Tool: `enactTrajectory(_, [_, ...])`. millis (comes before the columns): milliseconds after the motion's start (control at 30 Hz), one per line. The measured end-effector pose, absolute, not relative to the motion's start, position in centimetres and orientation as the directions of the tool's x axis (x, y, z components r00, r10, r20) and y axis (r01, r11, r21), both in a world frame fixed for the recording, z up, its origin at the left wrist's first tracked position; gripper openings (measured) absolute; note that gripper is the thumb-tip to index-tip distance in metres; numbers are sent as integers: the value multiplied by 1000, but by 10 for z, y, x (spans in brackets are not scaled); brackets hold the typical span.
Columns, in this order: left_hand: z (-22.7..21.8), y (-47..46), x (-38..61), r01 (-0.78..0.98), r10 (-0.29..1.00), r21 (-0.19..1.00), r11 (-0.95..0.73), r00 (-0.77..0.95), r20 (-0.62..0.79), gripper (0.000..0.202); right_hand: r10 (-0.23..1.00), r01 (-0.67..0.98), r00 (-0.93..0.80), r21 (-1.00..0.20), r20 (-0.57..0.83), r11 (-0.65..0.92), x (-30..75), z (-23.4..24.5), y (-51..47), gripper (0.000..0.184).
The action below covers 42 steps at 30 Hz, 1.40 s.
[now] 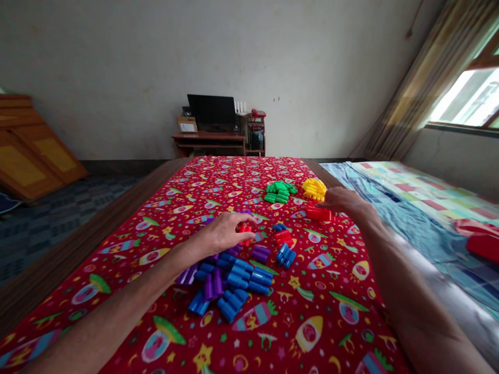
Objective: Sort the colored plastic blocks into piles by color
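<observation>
My left hand (226, 231) reaches over the middle of the cloth, its thumb and fingers closed around a red plastic block (245, 235). Purple blocks (261, 253) and blue blocks (239, 272) with rounded, tube-like sides lie loosely heaped beside and below it. To the right, my right hand (345, 200) is at a small group of red blocks (317, 213), fingers bent down onto a red block at its near end; the fingertips are partly hidden. Between the hands sit a red block pair (283, 237) and a few blue blocks (286, 255).
Green blocks (278, 191) and yellow blocks (314, 189) form separate piles farther back. A red patterned cloth (312, 291) covers the table. Behind stands a desk (210, 136) with a monitor (211, 111); a bed (421, 192) adjoins on the right.
</observation>
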<state>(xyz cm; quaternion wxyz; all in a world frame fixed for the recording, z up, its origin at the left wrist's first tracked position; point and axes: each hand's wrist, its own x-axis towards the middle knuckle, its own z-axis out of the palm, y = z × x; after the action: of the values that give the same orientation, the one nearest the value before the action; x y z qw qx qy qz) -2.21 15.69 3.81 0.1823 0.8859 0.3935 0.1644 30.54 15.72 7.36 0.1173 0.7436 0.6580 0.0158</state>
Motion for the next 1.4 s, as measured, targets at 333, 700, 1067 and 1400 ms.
enactTrajectory(333, [25, 161, -21, 358, 772, 830, -428, 622, 130, 45, 994, 999, -51, 17, 95, 49, 282, 92, 145, 35])
enactTrajectory(700, [15, 144, -1, 141, 863, 946, -291, 465, 196, 66, 751, 653, -626, -385, 212, 652, 200, 72, 130, 18])
enactTrajectory(1067, [20, 148, -16, 448, 567, 407, -796, 788, 241, 22, 995, 973, -70, -225, -76, 52, 388, 62, 161, 25])
enactTrajectory(1400, [8, 89, 12, 158, 192, 190, -969, 965, 176, 46, 986, 925, -164, -349, -1, 153, 424, 24, 162, 17])
